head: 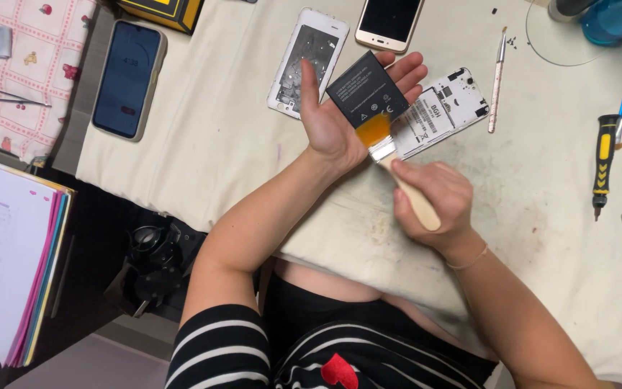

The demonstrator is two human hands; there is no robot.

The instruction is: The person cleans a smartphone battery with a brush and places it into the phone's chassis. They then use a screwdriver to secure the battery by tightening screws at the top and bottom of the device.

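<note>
a flat black battery (366,89) is held on the open palm of the left hand (340,115), fingers spread wide beneath it, above the cloth-covered table (541,180). the wooden handle of a small brush (397,169) is gripped in the closed right hand (433,198), and its orange bristles are pressed against the battery's lower edge. since the battery is only resting on the palm and is not clamped, it could probably be pushed off by a firm stroke and dropped onto the opened white phone body (444,108) lying just beyond. a white label with black marks is seen on that phone body. small pale symbols are printed on the battery's lower part. a white back cover (307,61) lies beside the left hand, a dark phone (128,78) well to the left, and a yellow and black box (161,12) at the top edge.
</note>
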